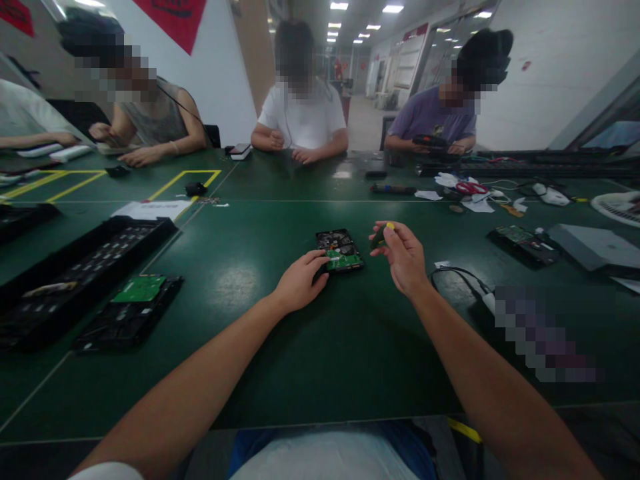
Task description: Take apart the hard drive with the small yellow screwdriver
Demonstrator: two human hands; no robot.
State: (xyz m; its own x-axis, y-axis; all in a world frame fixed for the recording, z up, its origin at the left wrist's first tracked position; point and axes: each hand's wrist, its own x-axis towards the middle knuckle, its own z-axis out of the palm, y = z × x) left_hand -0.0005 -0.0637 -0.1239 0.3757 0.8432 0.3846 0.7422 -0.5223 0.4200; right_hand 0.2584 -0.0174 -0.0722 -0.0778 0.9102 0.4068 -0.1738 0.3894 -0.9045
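Observation:
A hard drive [340, 250] with a green circuit board on top lies on the green table [280, 347] in front of me. My left hand [300, 280] rests at its near left corner, fingers curled against its edge. My right hand [403, 257] hovers just right of the drive, fingers closed around a small tool with a yellow tip [386, 230].
Black trays [75, 267] and another drive with a green board [135, 300] sit at the left. More drives [520, 241], a grey box [595, 245], cables [465, 277] and scissors [470, 188] lie at the right. Several people sit along the far edge.

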